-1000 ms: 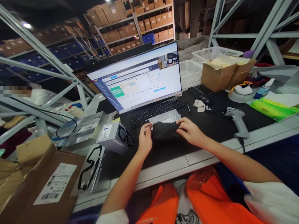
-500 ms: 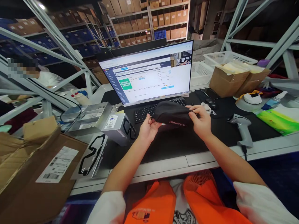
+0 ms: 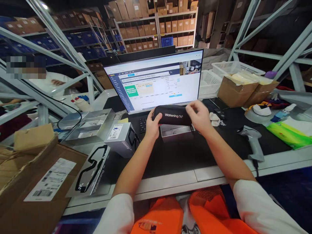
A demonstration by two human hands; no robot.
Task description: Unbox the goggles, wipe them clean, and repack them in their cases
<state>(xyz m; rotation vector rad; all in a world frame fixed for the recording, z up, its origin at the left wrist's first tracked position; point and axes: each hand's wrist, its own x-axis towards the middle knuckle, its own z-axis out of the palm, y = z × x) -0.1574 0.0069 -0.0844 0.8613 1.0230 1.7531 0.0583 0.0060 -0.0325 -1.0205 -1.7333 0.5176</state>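
A black oblong case with "Wakening" lettering is held up in front of the monitor. My left hand is closed on its left end, thumb on the front face. At the right end, the fingers of my right hand pinch together against the case's upper corner; exactly what they grip there is hidden. Just below the case lies an open grey box on the black mat, partly covered by it. Left of my left hand stands a closed grey box with a goggle picture.
The monitor stands behind my hands. Left are a printed goggle sleeve, a cardboard carton and a metal tray. A barcode scanner and a green packet lie right. Another person is at far left.
The case has turned so its lettered face shows upright towards me. My right hand has moved slightly left, and the open grey box below has come into view.
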